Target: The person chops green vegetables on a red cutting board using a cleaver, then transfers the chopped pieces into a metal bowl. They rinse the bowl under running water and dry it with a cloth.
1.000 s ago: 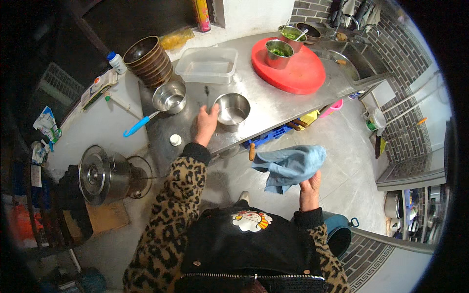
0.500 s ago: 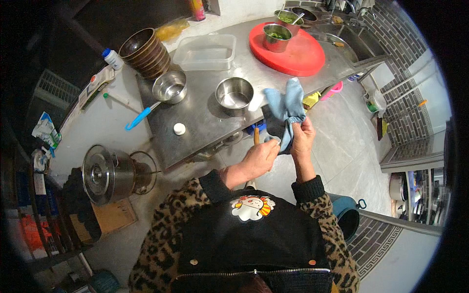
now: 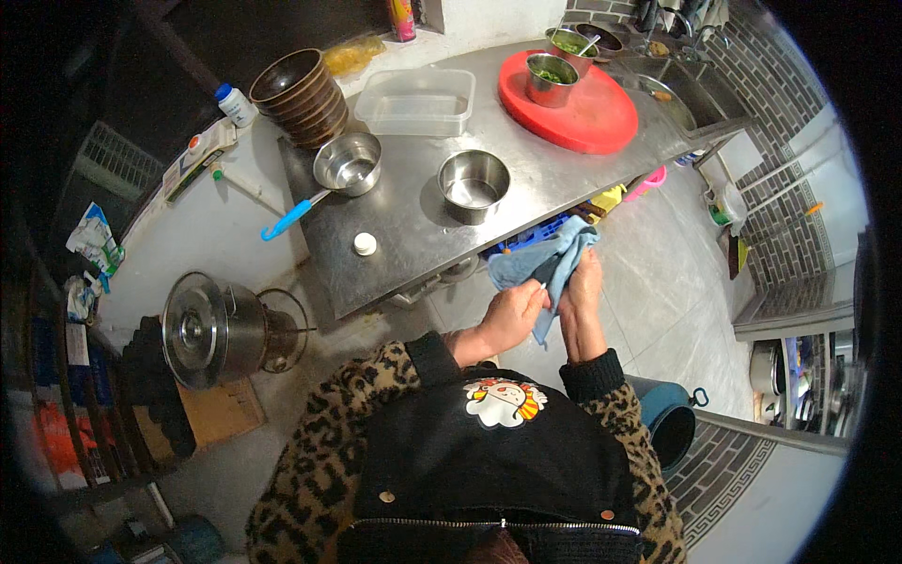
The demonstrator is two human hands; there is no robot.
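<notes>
Holding a blue cloth (image 3: 547,268) just off the bench's (image 3: 413,221) front edge, both hands, left (image 3: 512,315) and right (image 3: 581,299), grip it, mid-wipe.

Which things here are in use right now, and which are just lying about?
In use: blue cloth, held between left hand and right hand.

Lying about: steel bowl, saucepan, clear tub, red tray, stacked bowls, white cap, lidded pot.
</notes>
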